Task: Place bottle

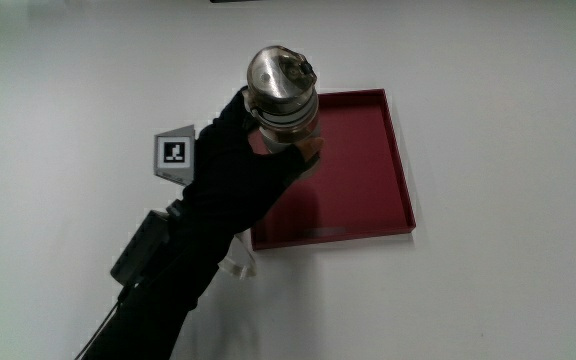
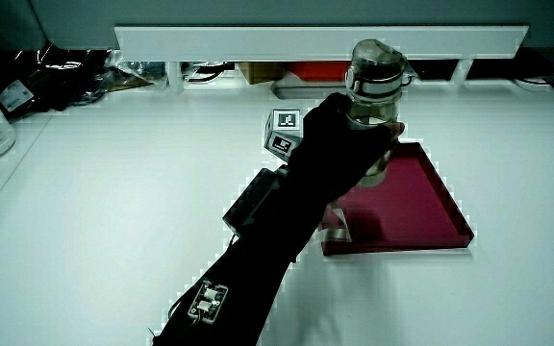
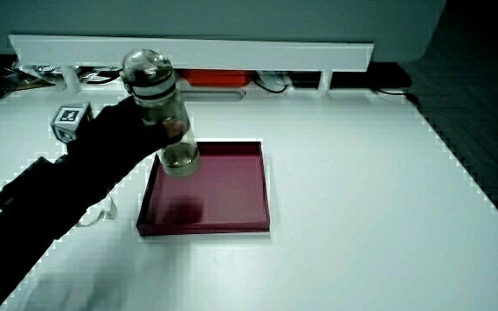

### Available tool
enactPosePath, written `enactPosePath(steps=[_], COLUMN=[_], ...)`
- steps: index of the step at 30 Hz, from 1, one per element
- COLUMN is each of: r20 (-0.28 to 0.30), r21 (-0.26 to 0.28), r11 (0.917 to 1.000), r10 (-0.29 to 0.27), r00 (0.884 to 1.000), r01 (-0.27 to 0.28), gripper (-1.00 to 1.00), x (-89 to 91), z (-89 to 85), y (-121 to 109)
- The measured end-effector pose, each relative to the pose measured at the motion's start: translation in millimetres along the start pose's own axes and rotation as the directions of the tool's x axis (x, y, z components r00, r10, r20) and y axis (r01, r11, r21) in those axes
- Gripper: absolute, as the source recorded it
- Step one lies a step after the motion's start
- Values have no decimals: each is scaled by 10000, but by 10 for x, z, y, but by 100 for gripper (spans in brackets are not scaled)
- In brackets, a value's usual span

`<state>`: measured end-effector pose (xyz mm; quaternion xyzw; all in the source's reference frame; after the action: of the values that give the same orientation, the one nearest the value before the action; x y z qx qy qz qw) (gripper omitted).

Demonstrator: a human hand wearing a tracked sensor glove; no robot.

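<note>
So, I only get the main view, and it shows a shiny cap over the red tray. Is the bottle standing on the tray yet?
Observer: No. In both side views the bottle hangs above the red tray, with its base off the tray floor and a shadow beneath it.
Operator: What's below that shiny top?
Observer: A clear, see-through body.
Operator: Where is it gripped?
Observer: The hand wraps the upper body just under the cap, leaving the base free.

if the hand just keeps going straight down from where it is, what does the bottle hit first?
Most likely the floor of the red tray. The hand holds the bottle above the tray's edge area, base clear of it in a side view. Nothing else shows underneath, though the exact landing spot is uncertain.
</note>
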<state>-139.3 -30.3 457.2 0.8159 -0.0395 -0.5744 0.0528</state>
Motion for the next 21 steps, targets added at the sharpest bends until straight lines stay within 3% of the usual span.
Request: enactPosePath(steps=[3, 4, 5, 8, 9, 11, 15, 16, 21], r20=[-193, -235, -604, -363, -571, -402, -690, -438, -522], r21=[-73, -147, -354, -646, -808, -968, -1138, -1122, -1285], r11=[9996, 9999, 9986, 9974, 9933, 9905, 9841, 9850, 9862], r10=[260, 36, 367, 303, 779, 945, 1291, 1268, 982], r00=[9995, 9997, 9975, 9989, 9953, 9947, 9892, 9910, 9938], r01=[-261, -39, -388, -326, -824, -980, -1364, -1310, -1042], gripper=[0, 0, 0, 0, 0, 0, 0, 0, 0], x=[-96, -146, -188, -299, -300, -341, -412, -420, -438], z=[-109, -150, -185, -318, -344, -396, -451, -453, -474], y=[-12, -16, -34, -72, -91, -112, -137, -140, -121])
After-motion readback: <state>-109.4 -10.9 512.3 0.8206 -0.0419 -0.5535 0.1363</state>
